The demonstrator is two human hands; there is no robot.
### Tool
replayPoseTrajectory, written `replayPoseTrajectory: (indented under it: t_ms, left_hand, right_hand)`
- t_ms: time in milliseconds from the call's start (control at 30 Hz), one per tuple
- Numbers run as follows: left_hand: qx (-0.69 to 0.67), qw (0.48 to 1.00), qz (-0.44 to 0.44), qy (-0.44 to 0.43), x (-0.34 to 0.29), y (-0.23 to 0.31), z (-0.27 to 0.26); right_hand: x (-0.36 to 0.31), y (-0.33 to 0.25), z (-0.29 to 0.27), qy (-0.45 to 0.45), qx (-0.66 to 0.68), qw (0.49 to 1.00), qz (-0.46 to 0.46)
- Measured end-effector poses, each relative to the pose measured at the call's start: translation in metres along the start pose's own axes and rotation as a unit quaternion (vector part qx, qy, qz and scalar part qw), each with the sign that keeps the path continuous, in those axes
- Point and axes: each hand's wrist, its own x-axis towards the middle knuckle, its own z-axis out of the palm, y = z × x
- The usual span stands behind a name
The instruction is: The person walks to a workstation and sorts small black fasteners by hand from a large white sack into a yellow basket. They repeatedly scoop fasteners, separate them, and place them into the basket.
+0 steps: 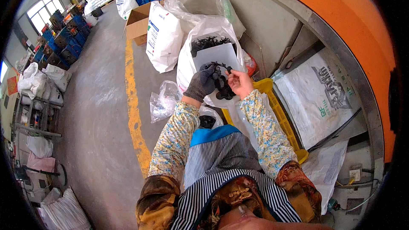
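Note:
My left hand [200,84], in a dark grey glove, is closed on a black plastic part [219,70] with thin branches. With bare fingers, my right hand [240,83] pinches the part's right end. Just below, more black round pieces [224,88] show between my hands; whether they hang from the part or lie beneath it I cannot tell. Behind them a pale flat sheet [216,55] leans in the mouth of a white sack [186,69]. Dark branched parts [208,42] fill the sack behind the sheet.
A yellow crate [284,121] stands at my right, beside an orange machine [341,0]. Ahead are a white printed sack [163,36], a cardboard box [138,22] and a clear bag [165,102]. A yellow floor line [132,98] runs along my left.

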Motion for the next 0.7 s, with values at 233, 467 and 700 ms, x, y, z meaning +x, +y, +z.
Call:
replayPoseTrajectory:
  t_ms: [233, 467, 700]
  left_hand:
    - [-0.103, 0.994, -0.042, -0.002, -0.007, 0.008, 0.013]
    - [-0.241, 0.965, 0.016, -0.102, -0.006, 0.019, -0.035]
    - [-0.324, 0.944, -0.035, -0.055, 0.005, -0.017, -0.049]
  right_hand:
    - [-0.024, -0.001, 0.027, 0.022, -0.107, 0.965, -0.239]
    - [-0.007, -0.021, -0.009, 0.029, -0.301, 0.915, -0.267]
    - [-0.038, 0.009, 0.017, -0.081, -0.662, 0.479, -0.571]
